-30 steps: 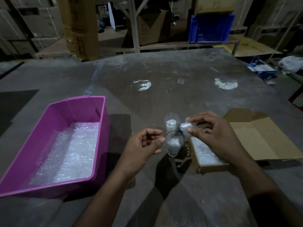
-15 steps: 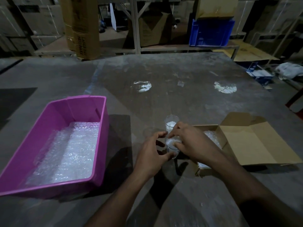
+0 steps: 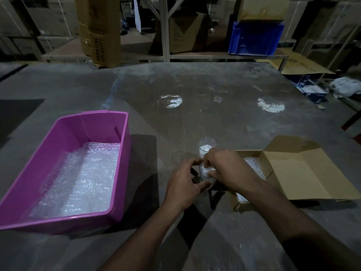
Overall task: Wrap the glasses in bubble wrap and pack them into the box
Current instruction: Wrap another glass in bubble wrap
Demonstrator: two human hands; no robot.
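Clear cylindrical glass (image 3: 205, 174), stuffed w/ white bubble wrap, was gripped by curled fingers of left hand (image 3: 182, 184) & right hand (image 3: 227, 169); cardboard box (image 3: 252, 153) beside.

I counted two glasses on the counter (image 3: 214, 118): a far glass (image 3: 207, 148) standing free and a near glass (image 3: 206, 174) between my two hands, the left hand (image 3: 182, 185) and the right hand (image 3: 228, 169). There was one pink bin (image 3: 121, 153) on the left, one open cardboard box (image 3: 273, 173) on the right, and one blue crate (image 3: 256, 39) on the far shelf.
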